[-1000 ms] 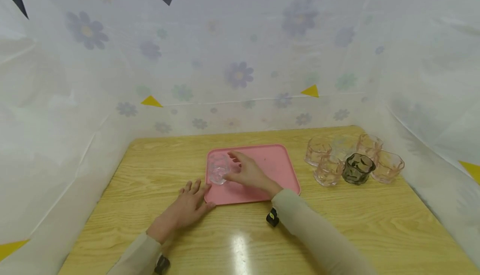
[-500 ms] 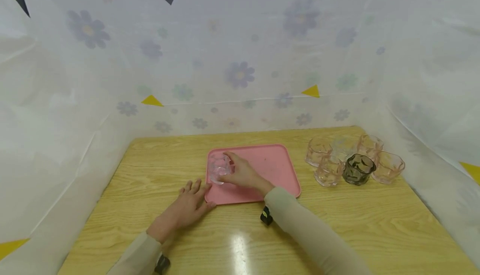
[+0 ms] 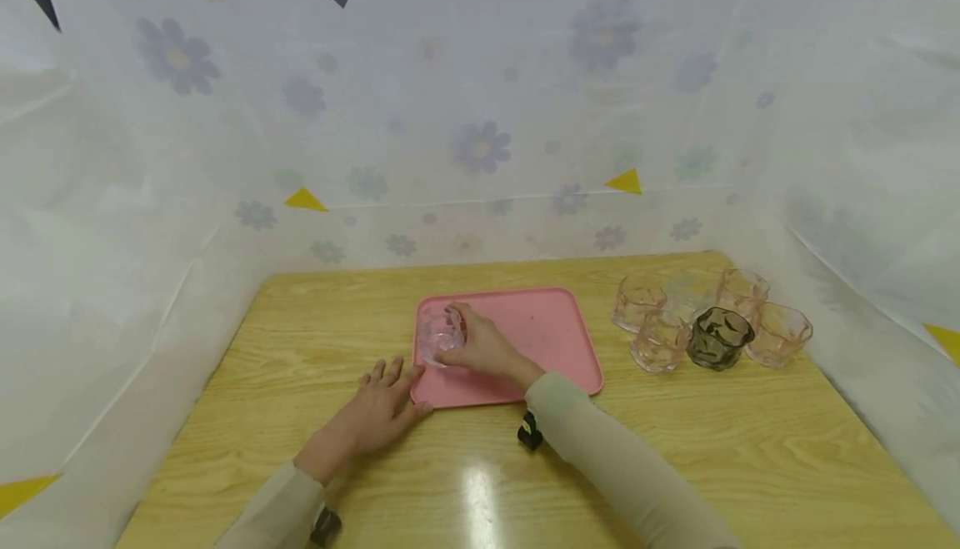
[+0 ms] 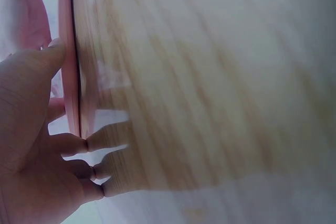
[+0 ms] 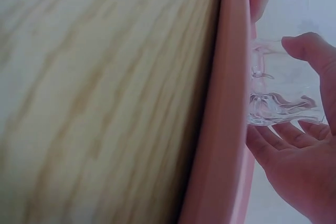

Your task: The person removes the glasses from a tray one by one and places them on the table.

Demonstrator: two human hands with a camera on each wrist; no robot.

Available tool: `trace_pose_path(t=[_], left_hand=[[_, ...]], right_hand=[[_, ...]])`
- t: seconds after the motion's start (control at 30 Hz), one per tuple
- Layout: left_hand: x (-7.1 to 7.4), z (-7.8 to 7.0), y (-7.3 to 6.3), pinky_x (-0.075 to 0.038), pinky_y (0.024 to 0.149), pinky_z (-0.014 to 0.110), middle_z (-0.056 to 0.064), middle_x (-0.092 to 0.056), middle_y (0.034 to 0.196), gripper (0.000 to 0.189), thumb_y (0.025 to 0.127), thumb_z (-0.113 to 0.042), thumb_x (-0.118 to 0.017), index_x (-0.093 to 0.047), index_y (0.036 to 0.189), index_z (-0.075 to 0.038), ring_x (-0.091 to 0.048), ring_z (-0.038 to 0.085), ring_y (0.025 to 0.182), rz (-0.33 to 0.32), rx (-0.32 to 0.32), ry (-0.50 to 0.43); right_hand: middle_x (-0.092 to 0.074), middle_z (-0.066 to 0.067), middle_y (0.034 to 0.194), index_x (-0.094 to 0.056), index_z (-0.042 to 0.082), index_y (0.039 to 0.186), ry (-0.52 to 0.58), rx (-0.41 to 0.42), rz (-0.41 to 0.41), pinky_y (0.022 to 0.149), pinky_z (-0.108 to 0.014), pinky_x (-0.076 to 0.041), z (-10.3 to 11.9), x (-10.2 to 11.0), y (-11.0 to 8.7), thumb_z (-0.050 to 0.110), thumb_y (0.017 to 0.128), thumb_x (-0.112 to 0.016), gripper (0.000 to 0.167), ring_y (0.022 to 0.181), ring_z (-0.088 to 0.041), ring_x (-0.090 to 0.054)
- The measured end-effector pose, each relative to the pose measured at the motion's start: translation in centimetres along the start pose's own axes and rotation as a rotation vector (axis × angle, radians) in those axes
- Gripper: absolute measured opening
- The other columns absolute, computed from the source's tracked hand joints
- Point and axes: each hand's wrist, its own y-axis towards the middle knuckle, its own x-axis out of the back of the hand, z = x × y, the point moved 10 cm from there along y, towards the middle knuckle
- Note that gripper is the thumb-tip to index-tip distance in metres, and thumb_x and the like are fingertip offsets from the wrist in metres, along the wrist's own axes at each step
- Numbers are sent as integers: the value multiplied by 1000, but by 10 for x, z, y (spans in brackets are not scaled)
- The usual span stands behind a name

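A clear, wavy-sided glass (image 3: 437, 335) stands at the left end of a pink tray (image 3: 543, 328). My right hand (image 3: 486, 351) grips this glass from its right side. In the right wrist view the thumb and fingers lie on opposite sides of the clear glass (image 5: 286, 100), low over the tray. My left hand (image 3: 378, 414) lies spread at the tray's front left corner. Its thumb rests at the tray rim in the left wrist view, and the other fingers reach onto the wood beside the rim (image 4: 68, 77).
Toward the table's back right stands a cluster of glasses: several pinkish ones, such as the front pink glass (image 3: 660, 341), a dark grey glass (image 3: 718, 339) and a clear glass (image 3: 688, 295). White flower-printed sheeting (image 3: 480, 232) encloses the wooden table (image 3: 330, 316) at the back and sides.
My right hand has moved slightly left, and its fingers have come round the clear glass on the tray. The left hand stays in place at the tray corner.
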Motion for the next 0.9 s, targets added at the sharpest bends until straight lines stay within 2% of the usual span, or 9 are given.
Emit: trace_pose_path(t=[0.43,0.6,0.9], left_hand=[[0,0,-1,-19,122,79,36,-26,167,71,108,-52,-53,-41,162,-8,-20,64,153,-7,-3,3],[1,0,0,-19,122,79,36,-27,167,72,107,-52,-54,-41,162,-8,-20,64,153,-13,-4,9],[0,0,0,-20,121,80,37,-27,166,72,108,-53,-53,-42,162,-7,-21,66,151,-16,-13,10]], right_hand=[[-57,-17,151,-42,7,156,-26,-25,-60,111,-48,-54,-3,13,-9,26,81,-91,92,134,-31,-60],[-59,-16,148,-42,7,157,-38,-23,-77,111,-48,-54,-6,25,-18,29,82,-91,92,131,-30,-61],[-66,-14,136,-46,5,154,-29,-2,-140,99,-43,-60,-10,59,-45,26,80,-92,90,113,-25,-68]])
